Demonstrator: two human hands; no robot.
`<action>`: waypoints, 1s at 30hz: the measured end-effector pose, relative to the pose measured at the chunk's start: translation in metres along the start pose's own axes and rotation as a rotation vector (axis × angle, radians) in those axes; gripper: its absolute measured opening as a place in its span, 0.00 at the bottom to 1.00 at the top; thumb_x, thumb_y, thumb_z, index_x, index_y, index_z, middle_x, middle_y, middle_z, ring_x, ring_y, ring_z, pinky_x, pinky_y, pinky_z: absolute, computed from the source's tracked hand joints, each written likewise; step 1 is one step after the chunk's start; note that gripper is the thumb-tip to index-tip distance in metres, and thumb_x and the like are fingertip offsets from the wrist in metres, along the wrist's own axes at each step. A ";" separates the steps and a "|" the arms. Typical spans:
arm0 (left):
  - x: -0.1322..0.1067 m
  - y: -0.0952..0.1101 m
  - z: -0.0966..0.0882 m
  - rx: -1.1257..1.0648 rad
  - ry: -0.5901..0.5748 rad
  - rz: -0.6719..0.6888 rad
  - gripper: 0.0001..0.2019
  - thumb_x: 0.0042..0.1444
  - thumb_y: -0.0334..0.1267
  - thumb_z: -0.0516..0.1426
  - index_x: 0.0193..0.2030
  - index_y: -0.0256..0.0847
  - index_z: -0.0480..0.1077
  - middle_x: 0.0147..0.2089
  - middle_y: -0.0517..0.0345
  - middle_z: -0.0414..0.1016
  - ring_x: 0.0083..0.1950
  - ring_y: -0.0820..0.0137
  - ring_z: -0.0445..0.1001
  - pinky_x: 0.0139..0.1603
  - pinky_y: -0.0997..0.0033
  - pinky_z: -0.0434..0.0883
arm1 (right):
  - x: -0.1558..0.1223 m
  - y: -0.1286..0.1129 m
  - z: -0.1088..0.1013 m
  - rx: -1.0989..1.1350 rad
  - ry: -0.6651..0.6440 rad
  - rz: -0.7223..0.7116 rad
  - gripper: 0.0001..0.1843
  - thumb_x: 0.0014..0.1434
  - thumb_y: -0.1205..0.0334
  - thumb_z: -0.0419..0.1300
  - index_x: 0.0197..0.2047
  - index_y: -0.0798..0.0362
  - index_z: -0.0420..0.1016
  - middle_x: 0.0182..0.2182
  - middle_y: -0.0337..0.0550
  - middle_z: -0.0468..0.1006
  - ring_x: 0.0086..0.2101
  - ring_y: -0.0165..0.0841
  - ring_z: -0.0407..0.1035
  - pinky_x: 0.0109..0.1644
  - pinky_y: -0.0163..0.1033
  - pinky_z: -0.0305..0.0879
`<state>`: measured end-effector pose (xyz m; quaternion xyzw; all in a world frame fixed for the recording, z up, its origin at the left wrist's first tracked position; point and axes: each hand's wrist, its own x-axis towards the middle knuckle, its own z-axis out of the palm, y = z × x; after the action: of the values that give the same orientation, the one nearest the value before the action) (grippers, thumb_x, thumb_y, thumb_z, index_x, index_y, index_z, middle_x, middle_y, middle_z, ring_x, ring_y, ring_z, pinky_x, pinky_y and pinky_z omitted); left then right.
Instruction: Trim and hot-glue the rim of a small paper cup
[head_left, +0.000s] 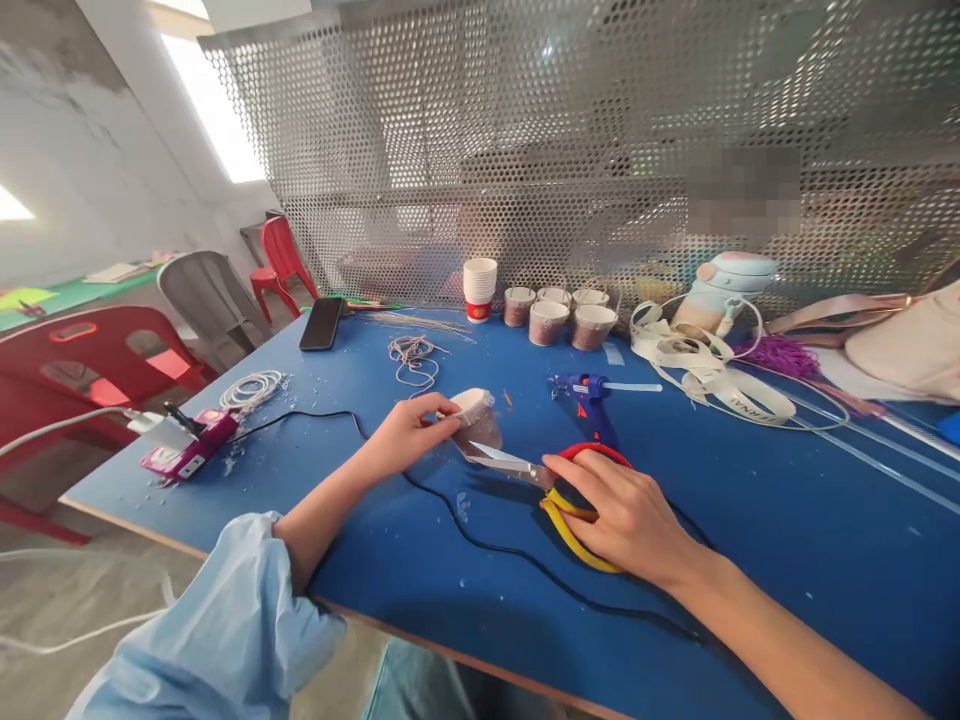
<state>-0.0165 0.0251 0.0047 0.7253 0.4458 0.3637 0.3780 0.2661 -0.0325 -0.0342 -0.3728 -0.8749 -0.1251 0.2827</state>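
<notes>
Steadying a small cup point(486, 432) beside parted scissors point(517, 465)

At the centre of the frame, the brown-sided cup was tilted above the blue table point(390, 580), its white rim pinched between the thumb and fingers of the left hand point(412, 430). To the right of it, the right hand point(619, 505) was wrapped around the red and yellow scissor handles, with the blades slightly apart and pointing left. Their tips lay at the cup's lower side; whether metal touched it could not be told.

The main hazard seemed to be the left fingertips. They sat close to the blade tips, so a slip of the scissors or a twist of the cup could have brought skin into the cut. The pinch held only one edge, so a hard push from the blades might have swung the cup round. A careless snip might also have nicked its wall.

The black cord point(487, 545) was a second worry: it crossed the table below both hands, and a dropped blade or a dragging forearm could have caught it. Right of centre, a blue glue gun point(589, 390) lay just beyond the right hand; if its nozzle was hot, which did not show, a wide reach risked a burn.
</notes>
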 end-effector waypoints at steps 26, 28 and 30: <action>-0.011 0.008 0.045 -0.813 0.124 -0.103 0.13 0.46 0.40 0.68 0.30 0.38 0.69 0.35 0.59 0.77 0.39 0.70 0.76 0.51 0.62 0.74 | 0.010 -0.014 0.007 -0.118 0.173 0.161 0.17 0.58 0.67 0.56 0.52 0.56 0.71 0.33 0.44 0.77 0.30 0.34 0.74 0.31 0.37 0.68; -0.011 0.008 0.045 -0.819 0.127 -0.102 0.13 0.45 0.40 0.69 0.29 0.38 0.69 0.34 0.60 0.77 0.38 0.70 0.76 0.51 0.62 0.74 | 0.010 -0.015 0.007 -0.111 0.164 0.168 0.17 0.59 0.67 0.55 0.52 0.56 0.71 0.33 0.44 0.77 0.30 0.34 0.74 0.31 0.36 0.67; -0.010 0.007 0.046 -0.828 0.139 -0.104 0.13 0.45 0.40 0.69 0.29 0.38 0.69 0.33 0.60 0.76 0.38 0.71 0.75 0.51 0.62 0.73 | 0.009 -0.015 0.007 -0.113 0.160 0.165 0.17 0.59 0.68 0.55 0.52 0.56 0.71 0.32 0.44 0.77 0.30 0.33 0.74 0.30 0.35 0.66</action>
<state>0.0227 0.0031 -0.0117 0.4627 0.3224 0.5405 0.6243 0.2474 -0.0345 -0.0345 -0.4476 -0.8076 -0.1800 0.3392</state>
